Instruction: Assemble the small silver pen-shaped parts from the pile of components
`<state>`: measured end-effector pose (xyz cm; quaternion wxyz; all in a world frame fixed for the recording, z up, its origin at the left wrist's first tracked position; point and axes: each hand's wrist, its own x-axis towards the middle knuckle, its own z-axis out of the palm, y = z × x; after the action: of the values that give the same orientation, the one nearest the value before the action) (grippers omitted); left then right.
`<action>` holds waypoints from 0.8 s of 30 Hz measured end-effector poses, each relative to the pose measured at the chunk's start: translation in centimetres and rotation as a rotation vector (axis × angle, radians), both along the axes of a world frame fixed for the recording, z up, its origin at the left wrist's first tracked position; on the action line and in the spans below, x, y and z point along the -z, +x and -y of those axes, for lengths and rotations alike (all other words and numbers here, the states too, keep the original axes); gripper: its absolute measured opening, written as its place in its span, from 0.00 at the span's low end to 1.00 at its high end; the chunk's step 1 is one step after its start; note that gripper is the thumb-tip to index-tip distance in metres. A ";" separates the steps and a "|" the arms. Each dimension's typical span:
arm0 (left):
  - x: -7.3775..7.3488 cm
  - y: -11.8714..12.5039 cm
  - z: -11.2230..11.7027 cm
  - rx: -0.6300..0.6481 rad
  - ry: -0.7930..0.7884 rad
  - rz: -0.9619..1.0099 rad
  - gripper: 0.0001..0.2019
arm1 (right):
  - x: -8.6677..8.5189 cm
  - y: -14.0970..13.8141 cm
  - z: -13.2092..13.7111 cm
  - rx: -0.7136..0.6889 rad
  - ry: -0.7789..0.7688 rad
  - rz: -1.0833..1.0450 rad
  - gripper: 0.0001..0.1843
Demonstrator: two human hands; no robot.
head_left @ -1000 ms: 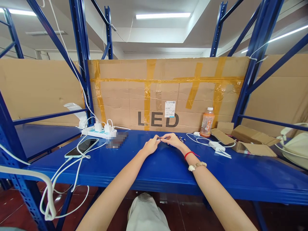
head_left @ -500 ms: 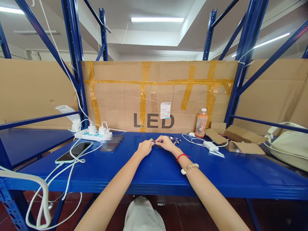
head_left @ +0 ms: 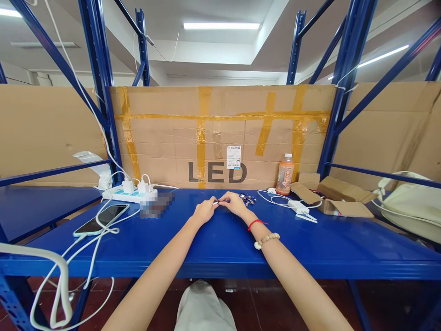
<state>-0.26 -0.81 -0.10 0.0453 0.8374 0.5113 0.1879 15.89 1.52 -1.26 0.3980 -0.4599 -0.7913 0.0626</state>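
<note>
Over the middle of the blue table [head_left: 220, 243], my left hand [head_left: 204, 211] and my right hand [head_left: 234, 204] meet fingertip to fingertip. Between them is a tiny dark and silvery piece [head_left: 216, 202], too small to name. My left fingers are pinched on it. The right thumb and forefinger are pinched at its other side, and whether they hold the same piece or another cannot be made out. Just beyond my right hand lies a small heap of blue, silver and dark pieces [head_left: 248, 199].
On the left are a phone [head_left: 102, 219], white cables and a power strip [head_left: 131, 195]. An orange drink bottle [head_left: 285, 174], a white charger [head_left: 298, 207], an open cardboard box [head_left: 344, 208] and a pale bag [head_left: 409, 202] stand right. A large cardboard sheet [head_left: 158, 142] closes the back.
The whole view has shifted slightly, with everything a little further left. My hands keep the same pinched pose, and a bit more of the silvery piece shows between them.
</note>
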 end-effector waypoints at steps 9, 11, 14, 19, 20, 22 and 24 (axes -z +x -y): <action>0.2 0.1 -0.1 0.003 0.019 0.033 0.12 | 0.2 0.0 -0.3 -0.024 0.009 -0.046 0.06; 0.2 0.1 -0.2 0.005 0.020 0.040 0.12 | 0.3 0.1 -0.4 -0.032 0.016 -0.063 0.07; 0.2 0.1 -0.2 0.004 0.015 0.061 0.11 | 0.4 0.0 -0.6 -0.043 0.024 -0.108 0.07; 0.2 0.1 -0.2 0.015 0.024 0.104 0.12 | 0.4 -0.2 -0.6 -0.052 0.025 -0.172 0.06; 0.2 0.1 -0.2 0.017 0.029 0.106 0.12 | 0.4 -0.2 -0.6 -0.052 0.032 -0.178 0.07; 0.2 0.1 -0.2 0.014 0.042 0.105 0.12 | 0.4 -0.3 -0.6 -0.046 0.050 -0.186 0.07; 0.2 0.2 -0.2 0.005 0.056 0.106 0.11 | 0.4 -0.4 -0.6 -0.043 0.058 -0.200 0.08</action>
<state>-0.09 -0.59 -0.32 0.0493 0.8284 0.5009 0.2460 15.46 2.13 -1.65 0.4868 -0.4228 -0.7586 0.0939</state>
